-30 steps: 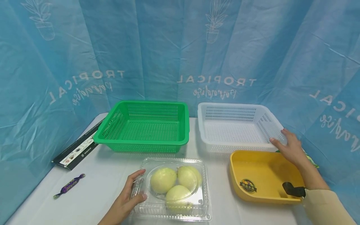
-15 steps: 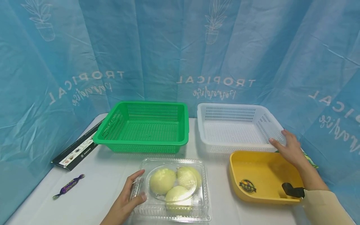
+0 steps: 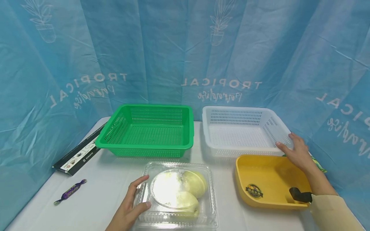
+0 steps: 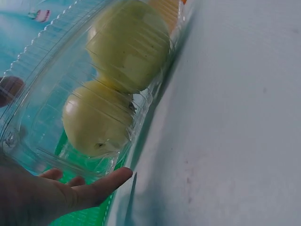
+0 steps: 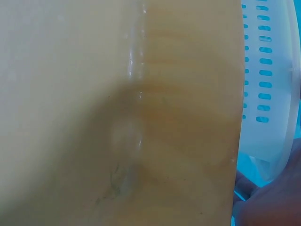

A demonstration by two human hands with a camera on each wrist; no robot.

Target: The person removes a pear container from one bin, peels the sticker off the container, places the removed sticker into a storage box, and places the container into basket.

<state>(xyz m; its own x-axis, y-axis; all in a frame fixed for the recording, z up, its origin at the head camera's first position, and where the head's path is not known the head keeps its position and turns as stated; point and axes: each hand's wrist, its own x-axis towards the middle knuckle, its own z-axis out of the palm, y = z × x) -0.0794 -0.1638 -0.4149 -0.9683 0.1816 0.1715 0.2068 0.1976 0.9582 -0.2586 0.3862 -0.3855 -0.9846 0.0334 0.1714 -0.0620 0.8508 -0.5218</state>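
Note:
My left hand [image 3: 130,200] grips the left end of a clear plastic clamshell box [image 3: 162,218], thumb near the front and fingers toward the back. Inside are pale yellow-green round fruits [image 3: 195,184]; lid glare hides part of them. Two fruits [image 4: 96,120] show through the box's side in the left wrist view, with the left fingers [image 4: 106,186] along its edge. My right hand [image 3: 299,154] grips the near right corner of a white slotted basket [image 3: 240,150], thumb over the rim. That wrist passes above a yellow basin [image 3: 271,178], whose inside [image 5: 188,94] fills most of the right wrist view.
Left of the white basket stands a green slotted basket [image 3: 144,150]. A long black-and-white box [image 3: 79,157] lies by the left curtain, with a purple-wrapped candy [image 3: 70,192] in front. A green-and-yellow packet [image 3: 318,163] shows partly behind the right forearm. Blue curtains [image 3: 173,57] enclose the white table.
The clamshell has tilted slightly under my left hand; its fruits have shifted rightward and a bright glare has spread over the lid. My right hand stays at the white basket's corner.

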